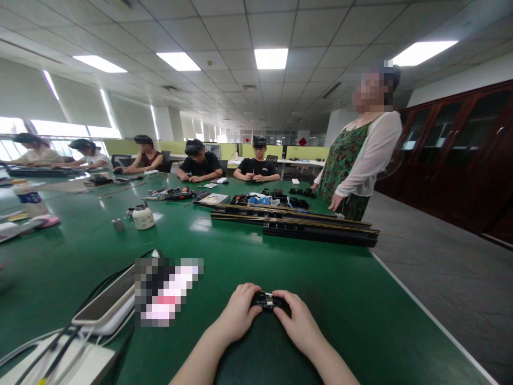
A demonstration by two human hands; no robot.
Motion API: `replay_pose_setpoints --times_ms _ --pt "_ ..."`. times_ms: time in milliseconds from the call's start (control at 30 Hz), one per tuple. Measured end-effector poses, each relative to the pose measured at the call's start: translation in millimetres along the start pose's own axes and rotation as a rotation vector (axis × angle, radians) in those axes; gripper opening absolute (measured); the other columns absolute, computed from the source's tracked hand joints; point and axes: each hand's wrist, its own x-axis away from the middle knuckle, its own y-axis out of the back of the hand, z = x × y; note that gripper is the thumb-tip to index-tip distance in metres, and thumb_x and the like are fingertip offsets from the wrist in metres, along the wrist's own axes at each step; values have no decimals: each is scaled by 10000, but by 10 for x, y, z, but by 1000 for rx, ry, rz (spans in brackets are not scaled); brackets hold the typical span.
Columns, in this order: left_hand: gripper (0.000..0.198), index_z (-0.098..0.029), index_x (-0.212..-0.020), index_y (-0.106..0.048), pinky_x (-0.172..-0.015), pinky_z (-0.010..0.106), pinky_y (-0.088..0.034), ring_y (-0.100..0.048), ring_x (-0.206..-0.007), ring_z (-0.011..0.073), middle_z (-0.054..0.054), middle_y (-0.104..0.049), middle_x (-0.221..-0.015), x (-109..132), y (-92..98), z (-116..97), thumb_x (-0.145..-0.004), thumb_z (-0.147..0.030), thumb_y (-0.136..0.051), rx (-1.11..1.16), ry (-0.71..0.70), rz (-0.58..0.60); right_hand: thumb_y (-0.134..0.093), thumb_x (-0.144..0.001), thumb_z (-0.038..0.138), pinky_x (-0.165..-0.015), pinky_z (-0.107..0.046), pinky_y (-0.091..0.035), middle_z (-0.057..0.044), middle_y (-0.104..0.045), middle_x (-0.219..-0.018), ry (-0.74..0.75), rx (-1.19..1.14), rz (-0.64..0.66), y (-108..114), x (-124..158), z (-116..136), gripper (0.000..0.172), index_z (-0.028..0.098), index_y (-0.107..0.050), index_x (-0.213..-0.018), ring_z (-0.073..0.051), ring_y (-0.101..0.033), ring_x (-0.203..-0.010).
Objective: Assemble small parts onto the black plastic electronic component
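- A small black part [259,301] is held over the green table [344,283].
- Its left end is pinched by the half-curled left hand [241,306].
- Its right end is pinched likewise by the right hand [297,316].

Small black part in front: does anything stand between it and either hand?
Nothing visible does: the left hand and right hand both grip the small black part, one on each side.
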Motion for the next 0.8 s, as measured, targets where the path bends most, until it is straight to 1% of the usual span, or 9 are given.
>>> replay_pose_setpoints --times_ms 133,367,667,800 --pt "316 -189 -1060 -504 -927 316 -352 -460 -1027 186 55 -539 -1089 11 11 -2 -747 -159 -494 -2 -12 -7 -516 -725 212 -924 -332 -382 -57 -631 -1048 -15 10 -23 6 4 10 301 214 -602 -1013 -206 -545 -1020" --pt "431 -192 -1175 -475 -966 348 -328 -435 -1087 211 73 -521 -1155 6 23 -17 -751 -239 -536 -7 7 14 -509 -733 219 -924 -344 -384 -52 -634 -1048 -15 17 -21 5 2 2 294 223 -606 -1011 -213 -545 -1023" --pt "444 -189 -1190 -489 -965 349 -326 -432 -1088 217 74 -524 -1160 1 5 -3 -757 -269 -539 -4 2 18 -509 -739 217 -914 -326 -385 -53 -638 -1031 15 20 -25 2 1 3 277 213 -606 -998 -200 -548 -1003" --pt "423 -164 -1162 -507 -951 326 -338 -442 -1066 209 80 -527 -1138 0 13 -15 -753 -263 -550 -10 -10 16 -511 -740 221 -905 -325 -390 -53 -638 -1020 14 23 -20 8 5 13 271 212 -609 -992 -199 -550 -994"
